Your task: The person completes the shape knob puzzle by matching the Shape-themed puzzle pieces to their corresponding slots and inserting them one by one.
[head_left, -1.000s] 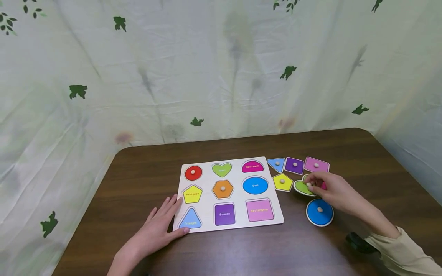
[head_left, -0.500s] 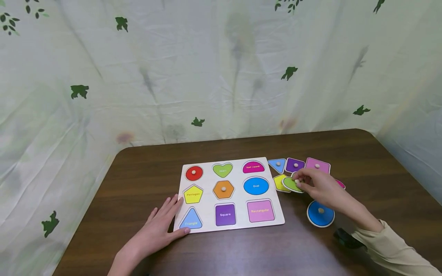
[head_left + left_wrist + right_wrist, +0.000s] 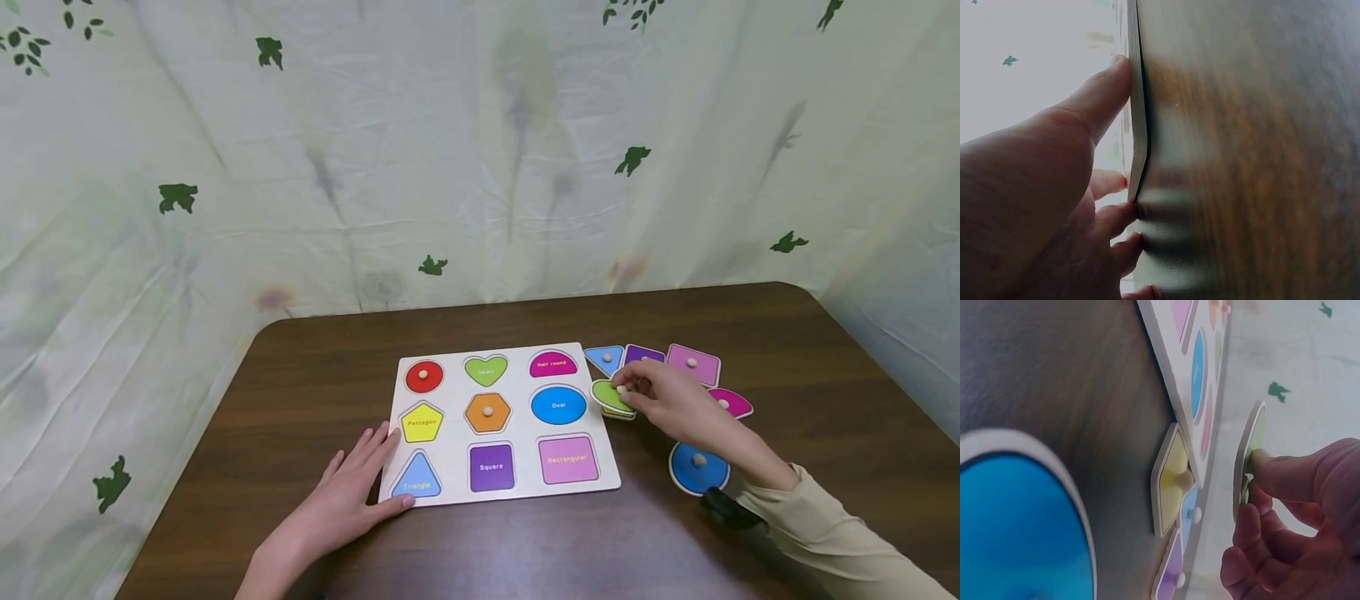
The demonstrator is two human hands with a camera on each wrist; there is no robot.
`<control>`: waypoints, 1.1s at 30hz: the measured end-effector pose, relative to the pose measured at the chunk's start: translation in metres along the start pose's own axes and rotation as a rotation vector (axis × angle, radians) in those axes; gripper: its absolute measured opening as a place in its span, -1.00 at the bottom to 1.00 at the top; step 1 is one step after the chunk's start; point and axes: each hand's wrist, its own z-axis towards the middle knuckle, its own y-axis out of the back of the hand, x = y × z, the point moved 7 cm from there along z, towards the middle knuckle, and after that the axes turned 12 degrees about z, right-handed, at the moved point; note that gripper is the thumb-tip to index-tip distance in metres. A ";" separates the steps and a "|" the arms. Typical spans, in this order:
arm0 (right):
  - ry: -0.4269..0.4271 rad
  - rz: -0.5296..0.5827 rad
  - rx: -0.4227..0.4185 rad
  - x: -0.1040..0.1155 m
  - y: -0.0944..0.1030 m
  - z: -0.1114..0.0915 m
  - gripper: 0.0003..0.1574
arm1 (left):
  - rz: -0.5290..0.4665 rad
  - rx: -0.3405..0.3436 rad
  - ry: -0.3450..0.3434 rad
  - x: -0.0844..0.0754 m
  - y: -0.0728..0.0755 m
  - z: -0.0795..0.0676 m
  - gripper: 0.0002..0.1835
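My right hand [image 3: 671,404] pinches the small knob of a green heart puzzle piece [image 3: 607,396] between thumb and fingertips. In the right wrist view the heart piece [image 3: 1249,459] is raised off the table; in the head view it overlaps a yellow pentagon piece [image 3: 1171,475]. A white shape puzzle board [image 3: 454,467] lies flat to the left. Across its lower left corner rests my left hand [image 3: 337,504], fingers extended, thumb on the front edge. Red circle [image 3: 424,377] and orange hexagon [image 3: 487,412] pieces sit in their recesses.
Right of the board lie a light blue triangle [image 3: 604,360], a purple square [image 3: 643,353], a pink rectangle [image 3: 693,365], a magenta half round [image 3: 730,402] and a blue oval [image 3: 697,469], all knobbed. The brown table [image 3: 330,333] ends at a pale curtain [image 3: 480,167].
My right hand has lifted the green heart piece and carried it left, from beside the half round to over the yellow pentagon. My left hand stays put on the board.
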 end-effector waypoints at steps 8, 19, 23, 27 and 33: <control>-0.022 -0.024 0.033 0.004 -0.009 0.013 -0.79 | -0.003 0.004 0.004 0.001 0.000 0.000 0.08; -0.018 -0.008 0.041 0.008 -0.022 0.033 -0.86 | -0.014 0.005 0.007 0.001 0.000 -0.001 0.07; -0.002 0.004 0.036 0.013 -0.026 0.039 -0.85 | -0.012 0.000 0.002 0.001 0.000 -0.002 0.07; -0.008 0.026 0.043 0.014 -0.030 0.046 -0.84 | -0.016 0.002 0.004 0.001 -0.001 -0.002 0.07; -0.013 0.029 0.052 0.015 -0.039 0.060 -0.84 | -0.021 0.000 0.007 0.002 -0.001 -0.001 0.06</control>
